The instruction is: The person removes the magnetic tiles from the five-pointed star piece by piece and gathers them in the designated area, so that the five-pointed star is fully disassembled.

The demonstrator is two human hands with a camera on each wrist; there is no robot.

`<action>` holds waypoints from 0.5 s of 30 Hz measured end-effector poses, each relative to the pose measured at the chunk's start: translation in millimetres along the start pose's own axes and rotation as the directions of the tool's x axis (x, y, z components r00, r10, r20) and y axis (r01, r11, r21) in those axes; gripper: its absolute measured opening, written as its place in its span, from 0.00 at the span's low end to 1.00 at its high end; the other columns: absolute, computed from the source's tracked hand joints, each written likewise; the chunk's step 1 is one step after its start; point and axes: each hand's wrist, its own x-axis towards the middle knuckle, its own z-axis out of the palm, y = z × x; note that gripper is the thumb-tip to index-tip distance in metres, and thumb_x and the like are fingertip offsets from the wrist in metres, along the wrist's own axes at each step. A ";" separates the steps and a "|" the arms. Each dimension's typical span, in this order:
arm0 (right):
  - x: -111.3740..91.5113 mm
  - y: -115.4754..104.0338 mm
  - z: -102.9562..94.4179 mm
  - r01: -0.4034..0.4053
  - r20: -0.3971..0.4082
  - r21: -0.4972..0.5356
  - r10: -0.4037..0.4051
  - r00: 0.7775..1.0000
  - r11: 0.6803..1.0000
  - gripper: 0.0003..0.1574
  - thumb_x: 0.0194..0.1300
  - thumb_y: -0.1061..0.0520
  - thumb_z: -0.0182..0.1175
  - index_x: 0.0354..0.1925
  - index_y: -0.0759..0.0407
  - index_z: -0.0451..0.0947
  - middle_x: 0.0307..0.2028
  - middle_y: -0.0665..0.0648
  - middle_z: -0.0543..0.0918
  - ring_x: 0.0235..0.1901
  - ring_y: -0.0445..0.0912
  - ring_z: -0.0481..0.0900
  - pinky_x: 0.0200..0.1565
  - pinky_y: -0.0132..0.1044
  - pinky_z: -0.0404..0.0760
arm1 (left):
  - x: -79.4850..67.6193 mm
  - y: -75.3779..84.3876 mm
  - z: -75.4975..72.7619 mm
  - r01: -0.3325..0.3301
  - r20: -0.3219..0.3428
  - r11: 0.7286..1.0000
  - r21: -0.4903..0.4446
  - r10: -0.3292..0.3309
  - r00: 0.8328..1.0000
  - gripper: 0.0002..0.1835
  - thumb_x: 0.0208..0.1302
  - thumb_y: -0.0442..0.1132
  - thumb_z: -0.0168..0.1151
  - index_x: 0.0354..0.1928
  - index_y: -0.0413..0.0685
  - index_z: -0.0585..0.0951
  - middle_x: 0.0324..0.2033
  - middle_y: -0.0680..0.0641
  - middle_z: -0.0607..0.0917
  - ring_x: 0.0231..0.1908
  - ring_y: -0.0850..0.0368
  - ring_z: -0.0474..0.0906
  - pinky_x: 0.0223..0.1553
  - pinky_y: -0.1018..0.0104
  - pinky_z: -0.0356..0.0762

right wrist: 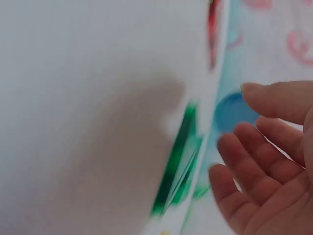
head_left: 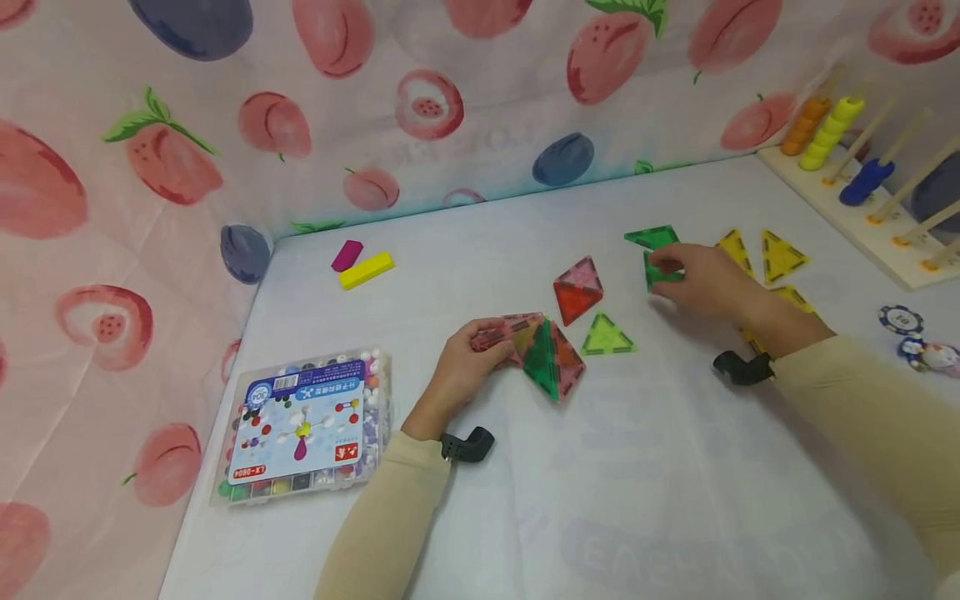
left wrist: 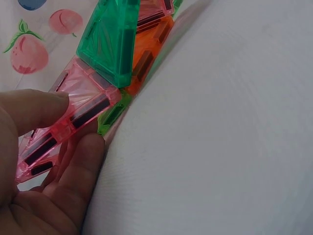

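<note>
My left hand (head_left: pixel 457 367) pinches a pink triangular magnetic tile (left wrist: pixel 83 90) between thumb and fingers. Joined to it is a cluster of pink, red and green tiles, with a dark green tile (head_left: pixel 542 368) on its near side. In the left wrist view an orange-red tile (left wrist: pixel 149 51) and a light green piece (left wrist: pixel 115 113) show behind. Over two green triangle tiles, my right hand (head_left: pixel 708 279) has its thumb and fingers apart and nothing between them. The farther green triangle (head_left: pixel 654 236) lies just beyond the fingers; the nearer one (right wrist: pixel 177 161) is partly covered in the head view.
A red-pink tile pair (head_left: pixel 578 290) and a lime triangle (head_left: pixel 607 336) lie between the hands. Yellow triangles (head_left: pixel 782 256) lie at right, near a bead rack (head_left: pixel 847 208) and a poker chip (head_left: pixel 901 319). A bead box (head_left: pixel 300 425) and yellow block (head_left: pixel 367 270) are left.
</note>
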 end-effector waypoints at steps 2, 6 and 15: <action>-10.7 -13.9 8.4 0.043 0.000 0.024 -0.043 0.999 0.999 0.25 0.59 0.52 0.58 0.53 0.59 0.70 0.47 0.59 0.76 0.44 0.51 0.73 0.45 0.49 0.71 | -0.2 0.7 0.3 -0.006 -0.003 1.000 -0.002 0.006 1.000 0.21 0.51 0.48 0.66 0.49 0.60 0.76 0.44 0.52 0.77 0.42 0.58 0.72 0.44 0.64 0.70; -33.2 -45.1 29.0 0.152 0.055 0.086 -0.157 0.986 0.985 0.21 0.58 0.50 0.60 0.48 0.56 0.74 0.42 0.51 0.78 0.39 0.43 0.75 0.41 0.40 0.75 | -0.1 2.0 1.1 -0.008 -0.020 0.999 0.037 0.009 1.000 0.20 0.50 0.48 0.65 0.48 0.61 0.76 0.44 0.53 0.77 0.43 0.58 0.71 0.46 0.63 0.68; -59.9 -93.1 65.9 0.127 0.129 0.071 -0.136 0.982 0.989 0.49 0.47 0.29 0.59 0.58 0.59 0.65 0.40 0.53 0.76 0.32 0.41 0.73 0.34 0.37 0.74 | -3.3 5.9 3.7 -0.004 -0.038 0.994 0.107 0.008 0.999 0.21 0.52 0.49 0.64 0.49 0.60 0.76 0.46 0.53 0.76 0.45 0.57 0.70 0.48 0.60 0.65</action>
